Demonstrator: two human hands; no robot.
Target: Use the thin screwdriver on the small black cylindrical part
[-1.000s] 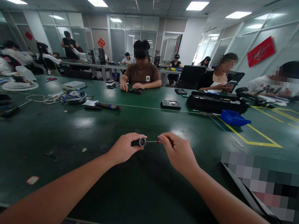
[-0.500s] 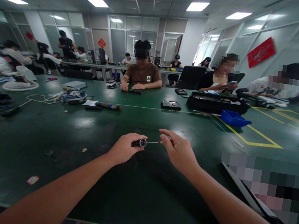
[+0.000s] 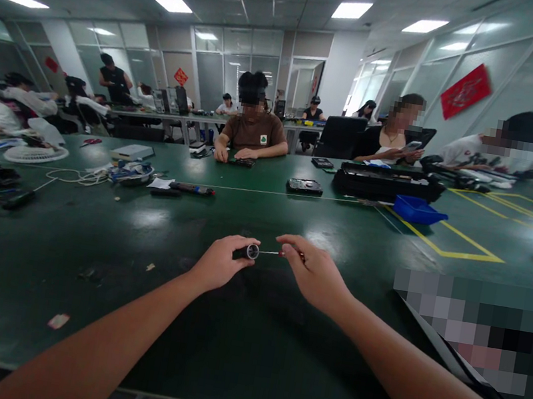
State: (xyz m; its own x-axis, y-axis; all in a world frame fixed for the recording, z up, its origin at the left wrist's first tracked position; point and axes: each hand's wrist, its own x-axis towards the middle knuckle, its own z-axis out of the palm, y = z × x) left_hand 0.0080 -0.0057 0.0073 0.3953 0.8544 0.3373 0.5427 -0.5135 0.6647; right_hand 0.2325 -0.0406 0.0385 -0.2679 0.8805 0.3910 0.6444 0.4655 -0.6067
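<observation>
My left hand [image 3: 222,262] is wrapped round a short black cylinder [image 3: 251,251], whose round end with a pale rim faces to the right and toward me; its exact kind I cannot make out. In my right hand [image 3: 314,271] is a small screwdriver [image 3: 269,252] with a thin metal shaft and a red handle. The handle is mostly hidden by my fingers. Its shaft points left, and the tip is at the cylinder's end; whether it sits inside cannot be seen. Both hands are above the green table [image 3: 242,351].
A blue bin [image 3: 419,211] and a long black casing [image 3: 388,184] stand at the back right. A hard drive [image 3: 304,186] lies ahead. Tools [image 3: 192,189] and cables [image 3: 80,177] are at the left. A person [image 3: 257,132] sits opposite. A blurred-out flat object [image 3: 472,333] is at the right.
My right hand has moved slightly left and down, its fingers closer to the cylinder and more closed around the screwdriver. The left hand with the cylinder has barely moved.
</observation>
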